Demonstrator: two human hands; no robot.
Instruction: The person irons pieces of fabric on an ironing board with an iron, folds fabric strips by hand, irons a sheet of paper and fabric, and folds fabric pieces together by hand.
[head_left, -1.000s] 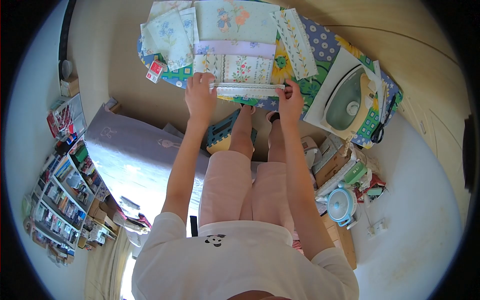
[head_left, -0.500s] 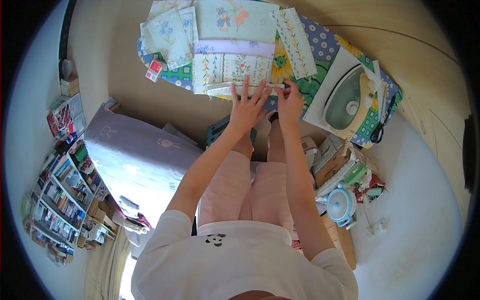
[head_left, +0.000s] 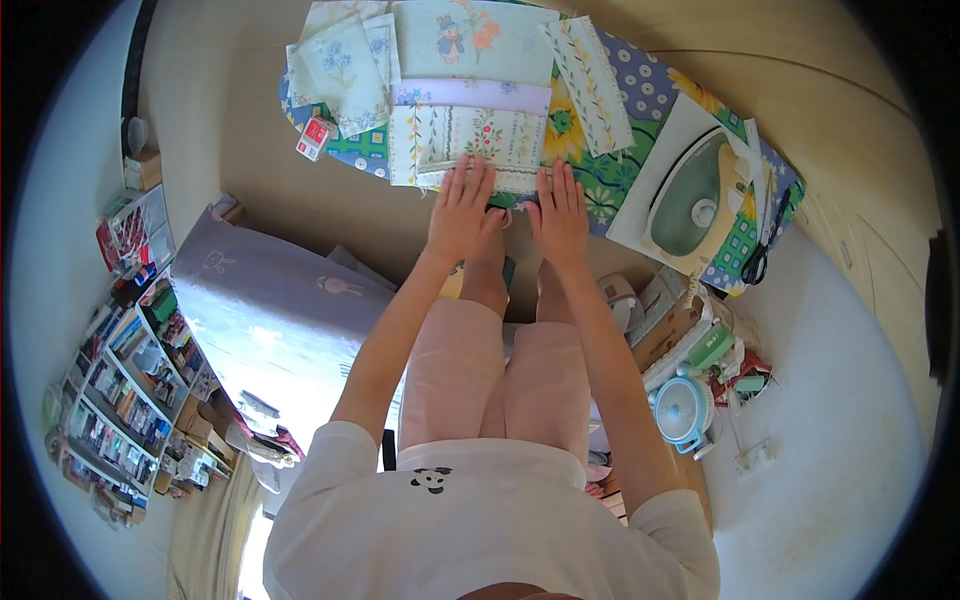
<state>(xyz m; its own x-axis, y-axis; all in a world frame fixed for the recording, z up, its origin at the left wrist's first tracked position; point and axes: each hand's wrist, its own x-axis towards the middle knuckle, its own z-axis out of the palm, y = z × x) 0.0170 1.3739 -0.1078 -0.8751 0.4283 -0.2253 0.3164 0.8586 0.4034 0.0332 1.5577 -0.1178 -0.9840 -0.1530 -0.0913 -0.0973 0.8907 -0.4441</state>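
My left hand (head_left: 461,212) lies open, its fingertips on the folded lower edge of a floral-striped fabric piece (head_left: 430,135). Beside it my right hand (head_left: 560,215) is open too, fingers stretched, at the right end of that edge. A narrow lace-edged strip (head_left: 512,177) runs along the fabric's lower edge, partly under my fingers. Above the striped piece are a lilac band (head_left: 470,94) and a pale green fabric (head_left: 495,45) with a rabbit print. All of it rests on the patterned ironing board (head_left: 620,180).
An iron (head_left: 690,205) stands on a white sheet at the right, with black scissors (head_left: 756,264) beyond it. Folded fabric pieces (head_left: 345,75) and a small red-and-white box (head_left: 314,138) are at the left. A leaf-print strip (head_left: 590,90) lies right of the rabbit fabric.
My left hand went from the strip's left end to its middle and flattened. My right hand let go of the strip's right end and opened. The strip now lies against the striped fabric.
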